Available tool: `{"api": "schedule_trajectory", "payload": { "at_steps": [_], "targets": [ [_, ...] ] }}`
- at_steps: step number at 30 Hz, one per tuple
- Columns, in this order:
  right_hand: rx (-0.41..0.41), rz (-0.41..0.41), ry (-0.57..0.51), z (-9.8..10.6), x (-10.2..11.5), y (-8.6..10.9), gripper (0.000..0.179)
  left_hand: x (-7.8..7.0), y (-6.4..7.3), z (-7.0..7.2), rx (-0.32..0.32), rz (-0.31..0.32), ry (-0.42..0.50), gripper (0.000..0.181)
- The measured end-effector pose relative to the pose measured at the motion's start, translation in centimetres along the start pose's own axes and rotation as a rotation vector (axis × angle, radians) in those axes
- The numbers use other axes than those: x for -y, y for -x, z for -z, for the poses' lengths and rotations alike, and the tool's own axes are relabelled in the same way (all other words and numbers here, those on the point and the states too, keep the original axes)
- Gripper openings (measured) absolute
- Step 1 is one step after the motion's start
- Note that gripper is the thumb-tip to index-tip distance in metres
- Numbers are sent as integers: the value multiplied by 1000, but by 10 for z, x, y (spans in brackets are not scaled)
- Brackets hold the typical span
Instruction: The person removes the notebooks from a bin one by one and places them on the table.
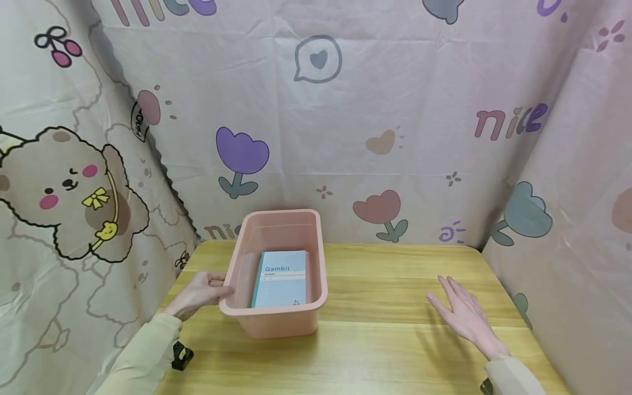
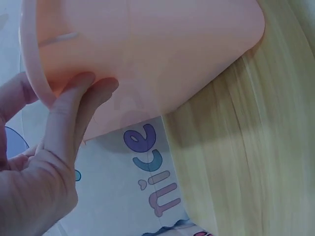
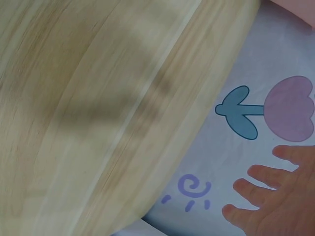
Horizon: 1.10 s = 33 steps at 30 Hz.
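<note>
A pink plastic bin [image 1: 278, 323] stands on the left half of the wooden table. Inside it lies a light blue notebook [image 1: 282, 280] with "Gambit" printed on its cover. My left hand [image 1: 199, 293] grips the bin's left rim, the thumb over the edge. In the left wrist view the left hand [image 2: 56, 132] has its fingers bent round the rim against the pink wall [image 2: 162, 59]. Over the right part of the table hovers my right hand [image 1: 464, 315], fingers straight and spread, holding nothing. The right wrist view shows its outstretched fingers [image 3: 256, 191].
The wooden table [image 1: 385, 340] has a rounded far edge. A printed cloth curtain [image 1: 419, 82] hangs right behind it and down both sides. The bin's far end is close to this curtain.
</note>
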State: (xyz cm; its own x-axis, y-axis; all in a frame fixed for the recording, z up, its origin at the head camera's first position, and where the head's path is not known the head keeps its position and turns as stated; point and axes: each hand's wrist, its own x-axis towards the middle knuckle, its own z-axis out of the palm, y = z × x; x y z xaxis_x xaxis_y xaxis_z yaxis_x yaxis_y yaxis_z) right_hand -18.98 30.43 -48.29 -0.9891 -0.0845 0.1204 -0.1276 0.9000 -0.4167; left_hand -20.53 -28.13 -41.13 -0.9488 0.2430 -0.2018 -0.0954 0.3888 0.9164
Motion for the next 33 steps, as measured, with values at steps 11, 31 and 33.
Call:
{"api": "schedule_trajectory", "payload": {
  "at_steps": [11, 31, 33],
  "targets": [
    [-16, 39, 45, 2, 12, 0, 77, 4, 2, 0, 65, -28, 33, 59],
    [-7, 148, 104, 20, 67, -20, 79, 0, 16, -19, 84, 1, 57, 61],
    [2, 154, 101, 21, 72, -23, 79, -1, 17, -21, 81, 2, 57, 62]
  ]
}}
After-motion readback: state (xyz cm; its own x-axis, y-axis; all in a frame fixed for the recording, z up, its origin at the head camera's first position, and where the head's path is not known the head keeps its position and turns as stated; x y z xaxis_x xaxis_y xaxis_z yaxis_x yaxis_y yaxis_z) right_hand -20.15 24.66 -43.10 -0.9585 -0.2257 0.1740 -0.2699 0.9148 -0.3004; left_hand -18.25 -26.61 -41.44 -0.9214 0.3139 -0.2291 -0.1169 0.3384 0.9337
